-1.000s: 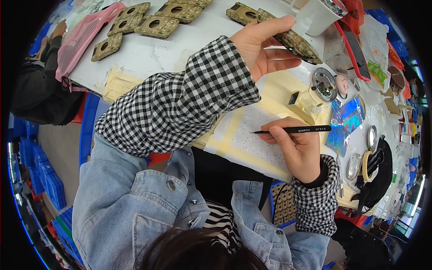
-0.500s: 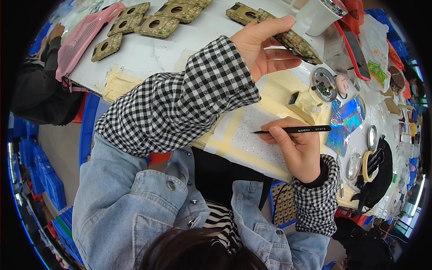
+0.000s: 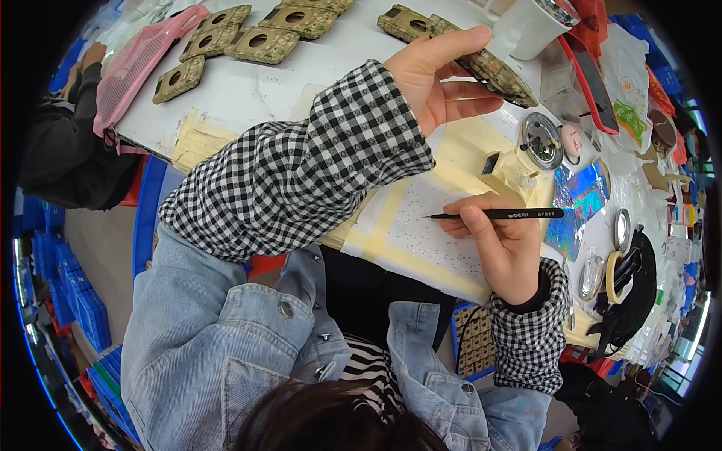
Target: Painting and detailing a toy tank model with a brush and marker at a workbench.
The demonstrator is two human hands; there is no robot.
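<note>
My left hand (image 3: 432, 79) holds a camouflage-patterned model tank hull (image 3: 496, 75) tilted between thumb and fingers, with part of it behind the hand. In a pen grip, my right hand (image 3: 502, 244) is closed round slim black tweezers (image 3: 519, 214), whose fine point aims left. The tip is over a white sheet (image 3: 402, 233) scattered with many tiny dark specks; whether it touches the sheet I cannot tell. Yellowish tape edges that sheet. Beyond the left hand lies another camouflaged hull (image 3: 406, 22), partly covered by the held one.
Several camouflaged hulls (image 3: 263, 43) lie at the far left beside a pink mesh basket (image 3: 139, 71). To the right are a white mug (image 3: 530, 30), a round tin (image 3: 543, 141), a taped block (image 3: 511, 177), shiny foil (image 3: 575, 210) and a tape roll (image 3: 613, 278). Another person's sleeve (image 3: 64, 150) shows at left.
My right hand has shifted slightly right and up with the tweezers, their tip moving a little over the specked sheet. The left hand and its hull have barely moved.
</note>
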